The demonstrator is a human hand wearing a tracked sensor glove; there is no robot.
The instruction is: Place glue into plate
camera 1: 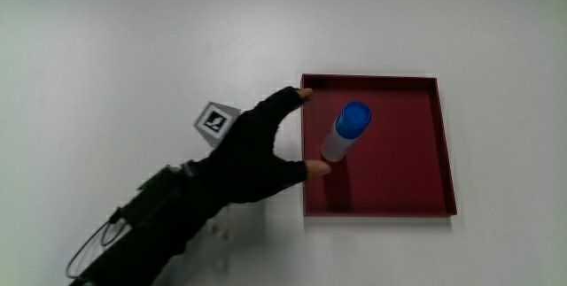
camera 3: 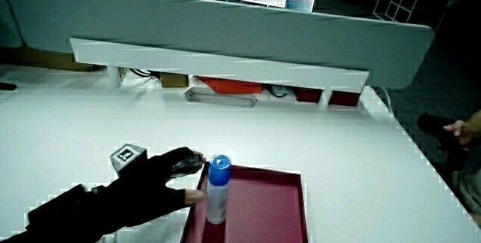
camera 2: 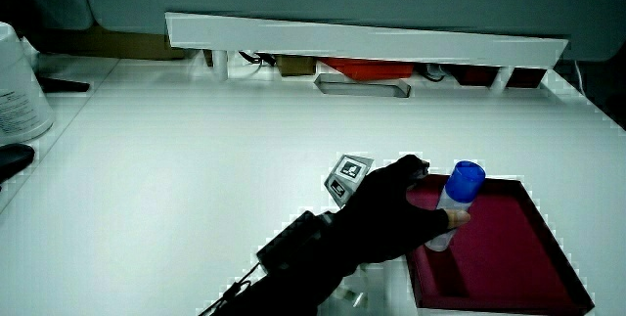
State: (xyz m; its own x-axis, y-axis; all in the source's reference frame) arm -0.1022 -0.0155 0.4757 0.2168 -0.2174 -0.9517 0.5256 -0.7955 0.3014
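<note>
A glue stick (camera 1: 345, 131) with a blue cap stands upright in the dark red square plate (camera 1: 447, 144), close to the plate's wall nearest the hand. The gloved hand (camera 1: 310, 133) reaches over that wall with its fingers spread. The thumb tip rests against the glue's lower part, and the other fingers lie on the plate's rim, apart from the glue. Both side views show the same: glue (camera 2: 458, 199) (camera 3: 217, 190), plate (camera 2: 518, 257) (camera 3: 263, 205), hand (camera 2: 438, 193) (camera 3: 198, 177). The patterned cube (camera 1: 215, 120) sits on the back of the hand.
A low white partition (camera 2: 362, 37) closes the table's far edge, with red and grey items under it. A white container (camera 2: 20, 91) stands at the table's edge in a side view. A thin cable (camera 1: 89, 251) loops by the forearm.
</note>
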